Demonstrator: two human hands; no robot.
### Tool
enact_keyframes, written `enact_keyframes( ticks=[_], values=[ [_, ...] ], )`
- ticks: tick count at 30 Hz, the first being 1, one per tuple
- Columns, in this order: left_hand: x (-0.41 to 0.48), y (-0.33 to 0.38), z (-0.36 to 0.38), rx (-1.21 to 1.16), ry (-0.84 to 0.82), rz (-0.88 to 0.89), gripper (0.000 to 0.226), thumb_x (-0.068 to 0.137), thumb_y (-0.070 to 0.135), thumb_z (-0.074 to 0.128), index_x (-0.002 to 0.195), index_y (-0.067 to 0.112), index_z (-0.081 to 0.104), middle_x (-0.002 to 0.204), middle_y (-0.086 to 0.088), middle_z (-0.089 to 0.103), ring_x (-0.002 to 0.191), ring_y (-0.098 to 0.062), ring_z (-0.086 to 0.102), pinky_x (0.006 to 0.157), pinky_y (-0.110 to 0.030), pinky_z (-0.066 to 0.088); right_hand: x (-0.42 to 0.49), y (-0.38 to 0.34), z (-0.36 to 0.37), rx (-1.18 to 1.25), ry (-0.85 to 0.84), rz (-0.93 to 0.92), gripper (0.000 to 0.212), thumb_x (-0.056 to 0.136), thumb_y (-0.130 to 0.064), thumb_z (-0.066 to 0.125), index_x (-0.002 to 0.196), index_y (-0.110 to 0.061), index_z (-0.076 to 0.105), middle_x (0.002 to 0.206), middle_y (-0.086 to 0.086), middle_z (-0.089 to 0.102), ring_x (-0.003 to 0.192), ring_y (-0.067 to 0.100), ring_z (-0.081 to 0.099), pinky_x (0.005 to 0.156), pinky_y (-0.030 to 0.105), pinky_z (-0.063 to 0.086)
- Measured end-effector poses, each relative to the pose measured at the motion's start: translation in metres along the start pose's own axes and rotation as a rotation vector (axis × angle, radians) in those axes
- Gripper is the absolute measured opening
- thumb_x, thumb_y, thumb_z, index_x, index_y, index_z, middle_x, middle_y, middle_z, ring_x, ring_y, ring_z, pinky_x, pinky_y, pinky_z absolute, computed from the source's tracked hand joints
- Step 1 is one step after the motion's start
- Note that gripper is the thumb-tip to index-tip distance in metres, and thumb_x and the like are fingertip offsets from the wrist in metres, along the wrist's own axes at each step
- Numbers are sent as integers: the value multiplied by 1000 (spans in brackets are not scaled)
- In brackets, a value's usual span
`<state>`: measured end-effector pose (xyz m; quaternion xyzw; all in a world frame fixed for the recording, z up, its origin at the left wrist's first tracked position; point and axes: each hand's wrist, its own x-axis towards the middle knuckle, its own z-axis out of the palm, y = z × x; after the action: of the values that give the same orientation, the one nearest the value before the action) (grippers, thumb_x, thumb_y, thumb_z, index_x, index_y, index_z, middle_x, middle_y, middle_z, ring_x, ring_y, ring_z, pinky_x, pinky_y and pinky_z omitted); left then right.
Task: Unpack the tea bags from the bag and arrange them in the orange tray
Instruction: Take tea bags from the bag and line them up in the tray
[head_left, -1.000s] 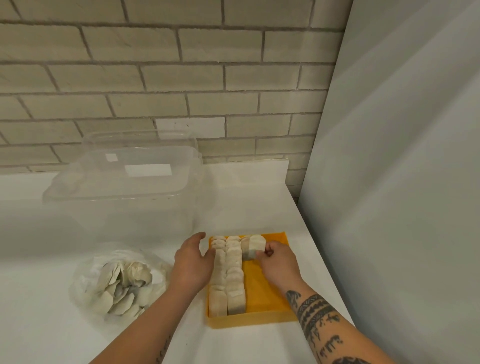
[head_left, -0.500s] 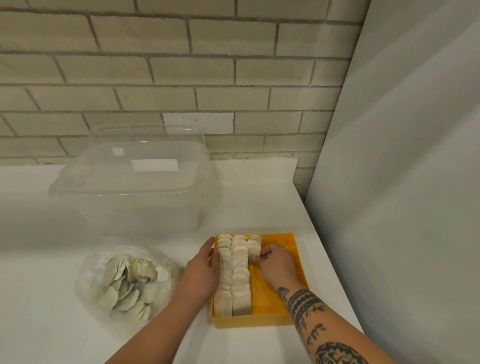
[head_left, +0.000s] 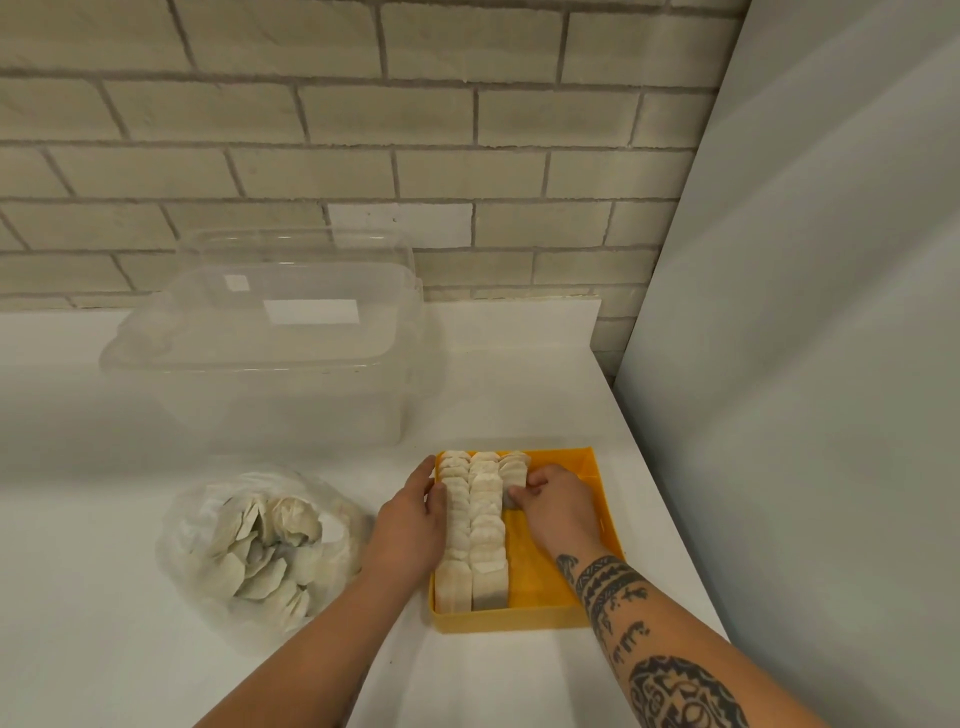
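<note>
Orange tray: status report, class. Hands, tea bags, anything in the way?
Left hand flat along orange tray. Right hand pinching tea bags, third row begun. Bag part full; nothing blocking.

We see the orange tray (head_left: 509, 621), square and low-walled, at lower centre. In it pale tea bags (head_left: 485, 525) stand on edge in two full rows along its left side, with a short third row at the far end. The clear bag (head_left: 187, 545) lies lower left, holding a loose heap of them.
</note>
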<state>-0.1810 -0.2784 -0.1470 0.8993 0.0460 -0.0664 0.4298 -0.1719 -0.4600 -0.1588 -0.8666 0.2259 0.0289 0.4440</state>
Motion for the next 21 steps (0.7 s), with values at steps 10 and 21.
enact_keyframes(
  ticks=[10,21],
  values=[
    [1,2,-21,-45,-35,-26,51,107,38,41,155,23,38,149,0,53,134,-21,53,110,-35,39,-28,-22,-11,-33,62,-52,33,97,-30,64,127,-21,57,117,-2,66,92,11,57,68,20,42],
    [-4,-20,-145,-360,330,107,16,99,22,57,107,28,70,92,9,71,71,-7,63,61,-20,51,-91,-118,58,-11,-44,-404,8,93,-33,67,91,-26,70,89,-15,69,79,-4,60,68,11,43]
  ],
)
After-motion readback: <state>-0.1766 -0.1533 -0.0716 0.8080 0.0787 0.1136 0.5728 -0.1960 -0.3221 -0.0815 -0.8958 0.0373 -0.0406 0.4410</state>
